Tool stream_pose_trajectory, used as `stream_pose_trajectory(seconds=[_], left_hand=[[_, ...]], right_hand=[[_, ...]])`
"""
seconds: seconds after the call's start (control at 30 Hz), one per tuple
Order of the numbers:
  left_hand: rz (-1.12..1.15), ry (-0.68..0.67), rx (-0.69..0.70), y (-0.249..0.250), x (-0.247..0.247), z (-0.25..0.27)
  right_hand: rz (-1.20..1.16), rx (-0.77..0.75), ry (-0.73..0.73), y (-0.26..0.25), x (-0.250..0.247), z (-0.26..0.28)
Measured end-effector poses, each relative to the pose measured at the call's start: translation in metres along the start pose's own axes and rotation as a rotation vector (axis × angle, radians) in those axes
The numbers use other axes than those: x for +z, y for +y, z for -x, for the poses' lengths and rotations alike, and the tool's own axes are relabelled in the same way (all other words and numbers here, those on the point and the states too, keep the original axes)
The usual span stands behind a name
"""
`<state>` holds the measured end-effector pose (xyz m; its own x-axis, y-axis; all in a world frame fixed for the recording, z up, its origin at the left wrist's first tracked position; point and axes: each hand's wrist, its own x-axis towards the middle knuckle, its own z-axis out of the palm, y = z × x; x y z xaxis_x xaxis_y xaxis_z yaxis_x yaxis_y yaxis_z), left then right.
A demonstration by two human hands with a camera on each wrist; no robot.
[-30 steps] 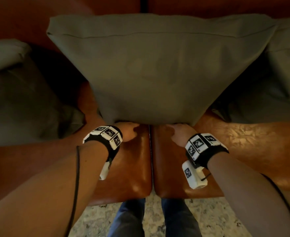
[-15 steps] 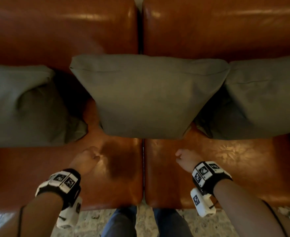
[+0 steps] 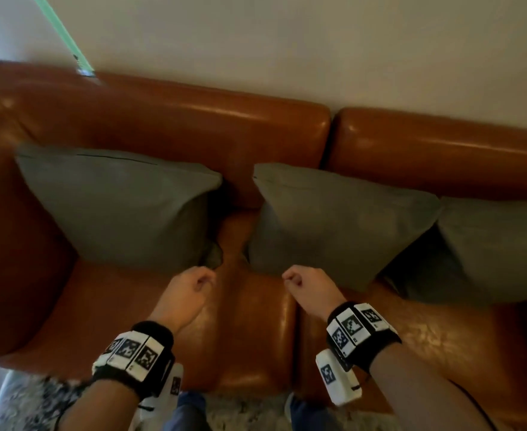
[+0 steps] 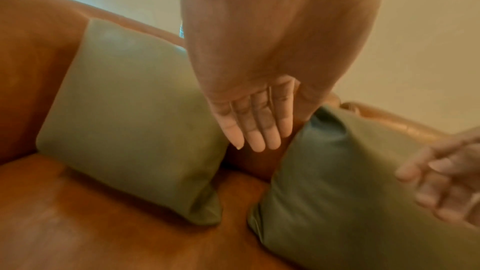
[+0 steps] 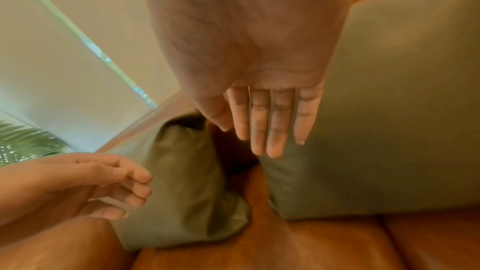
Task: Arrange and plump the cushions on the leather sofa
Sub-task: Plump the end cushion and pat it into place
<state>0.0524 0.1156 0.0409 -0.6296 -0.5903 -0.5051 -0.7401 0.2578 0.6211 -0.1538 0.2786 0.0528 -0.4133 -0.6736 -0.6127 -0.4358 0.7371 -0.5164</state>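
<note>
**Dim, warm room light; soft focus and smear toward the edges**

Head view runs dim. Glare streaks sit on the leather sofa (image 3: 169, 119) backrest tops and speckle the seat at 4 o'clock, so light falls from above. Deep shadow pools between the left cushion (image 3: 116, 206) and the middle cushion (image 3: 333, 225), and again under the right cushion (image 3: 489, 250). A pale green streak (image 3: 60, 32) glows at 11 o'clock. Corners smear; the rug at 7 o'clock is mush.

Both wrist views read brighter and yellower, soft all over. In the left wrist view the right hand (image 4: 441, 178) at 3 o'clock is motion-blurred. In the right wrist view the plant (image 5: 28, 141) at 9 o'clock blurs, lines bow.
</note>
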Motion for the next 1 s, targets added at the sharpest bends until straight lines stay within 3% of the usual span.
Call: stream_pose_trajectory(seconds=[0.2, 0.4, 0.57, 0.8, 1.0], left_hand=[[0.006, 0.036, 0.103, -0.054, -0.091, 0.010], [0.032, 0.137, 0.095, -0.091, -0.162, 0.028], [0.073, 0.210, 0.063, -0.103, -0.184, 0.028], [0.034, 0.231, -0.004, -0.107, -0.193, 0.011], [0.047, 0.257, -0.030, -0.120, -0.199, -0.015]], right_hand=[[-0.082, -0.088, 0.155, -0.131, 0.030, 0.001], [-0.074, -0.215, 0.169, -0.221, 0.062, 0.001], [-0.031, -0.272, 0.181, -0.242, 0.075, -0.010], [0.075, -0.293, 0.083, -0.234, 0.091, -0.036], [0.006, -0.218, 0.247, -0.249, 0.079, -0.084]])
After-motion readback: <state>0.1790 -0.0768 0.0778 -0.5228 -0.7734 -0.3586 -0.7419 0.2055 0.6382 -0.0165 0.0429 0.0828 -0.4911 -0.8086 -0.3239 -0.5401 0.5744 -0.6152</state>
